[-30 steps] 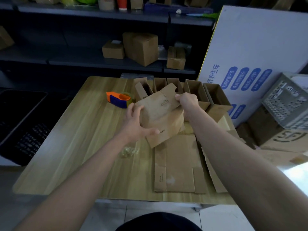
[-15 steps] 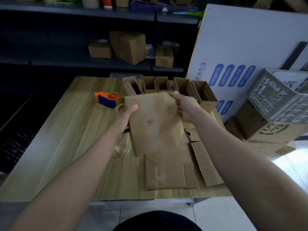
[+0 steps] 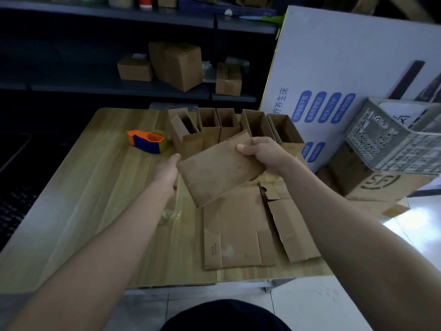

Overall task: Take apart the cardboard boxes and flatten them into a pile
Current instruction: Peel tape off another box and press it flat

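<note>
We see a flattened box (image 3: 219, 168) held in the air above the bench (image 3: 83, 187). It is tilted, and its low corner is over the pile (image 3: 238, 230) of flat cardboard that lies on the right part of the bench. The right hand (image 3: 262, 151) grips the upper right edge of the flattened box, with the thumb on the top face and the other fingers curled under it. The left hand (image 3: 167, 170) is at the left corner of the same box, with its thumb stretched out. Its other fingers are hidden behind the cardboard, so we cannot tell if this hand pinches the box or only touches it. Behind the hands, five open boxes (image 3: 229, 125) stand upright in a row along the far edge of the bench. Just left of this row lies an orange and blue tape dispenser (image 3: 148, 139). A crumpled piece of clear tape (image 3: 170, 215) lies on the bench beside the left forearm. Further back, a dark shelf (image 3: 71, 84) carries three closed boxes (image 3: 179, 65). At the right a white board (image 3: 358, 56) with blue labels leans, and a grey crate (image 3: 393, 144) rests on a big carton (image 3: 381, 185)
</note>
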Available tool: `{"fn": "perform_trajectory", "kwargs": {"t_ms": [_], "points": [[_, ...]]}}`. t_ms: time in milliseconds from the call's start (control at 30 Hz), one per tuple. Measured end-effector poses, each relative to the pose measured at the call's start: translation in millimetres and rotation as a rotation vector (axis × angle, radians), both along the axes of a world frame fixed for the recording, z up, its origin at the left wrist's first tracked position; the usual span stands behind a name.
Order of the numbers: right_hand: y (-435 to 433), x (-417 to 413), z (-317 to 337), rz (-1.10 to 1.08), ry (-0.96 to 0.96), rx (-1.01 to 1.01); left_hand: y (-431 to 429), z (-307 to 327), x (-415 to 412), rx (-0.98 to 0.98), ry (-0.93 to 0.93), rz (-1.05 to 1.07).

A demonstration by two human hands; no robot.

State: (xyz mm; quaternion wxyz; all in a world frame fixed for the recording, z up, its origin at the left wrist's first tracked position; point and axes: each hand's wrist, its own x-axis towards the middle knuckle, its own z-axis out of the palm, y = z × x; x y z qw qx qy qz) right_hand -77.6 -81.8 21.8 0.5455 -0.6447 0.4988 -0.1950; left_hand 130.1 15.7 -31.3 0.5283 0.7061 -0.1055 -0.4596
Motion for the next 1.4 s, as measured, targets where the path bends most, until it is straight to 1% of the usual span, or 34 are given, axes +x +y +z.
{"fn": "perform_trajectory", "kwargs": {"t_ms": [67,133,200,267,333,433,567,700,833,933,1133,1300,1400], "points": [[-0.3,5.4,1.7,-0.027,0.062,-0.042,2.7,12.6,-5.2,-0.14,-0.393,-0.011],[-3.2,8.0,-2.0,-0.066,0.112,-0.049,6.5,18.6,-6.8,-0.252,-0.669,-0.153],[-4.1,9.7,-7.8,-0.129,0.122,-0.014,12.2,16.1,-10.8,-0.231,-0.837,-0.376],[-3.3,11.8,-14.8,-0.185,0.137,0.018,17.0,3.9,-14.4,-0.15,-0.909,-0.531],[-0.4,15.1,-21.0,-0.218,0.15,0.046,21.7,-6.1,-17.4,-0.098,-0.95,-0.576],[2.2,20.6,-26.9,-0.266,0.141,0.076,23.7,-14.1,-17.9,-0.057,-0.987,-0.583],[2.3,26.3,-28.5,-0.288,0.146,0.037,18.6,-15.0,-15.9,-0.02,-0.989,-0.556],[2.0,31.2,-29.8,-0.297,0.19,-0.022,14.6,-17.8,-15.5,0.029,-1.015,-0.547],[1.5,33.7,-28.7,-0.316,0.204,-0.033,12.8,-21.5,-16.7,0.033,-1.036,-0.556],[1.0,35.4,-32.2,-0.345,0.199,-0.025,11.9,-26.5,-16.5,0.036,-1.039,-0.523],[-3.6,32.4,-36.2,-0.358,0.2,-0.013,7.6,-27.6,-13.9,0.012,-1.002,-0.477],[-7.6,29.8,-38.1,-0.365,0.199,-0.001,2.0,-26.4,-12.9,0.018,-0.969,-0.506],[-10.0,28.6,-39.8,-0.37,0.198,0.001,-2.4,-27.3,-11.9,0.024,-0.998,-0.525]]}}
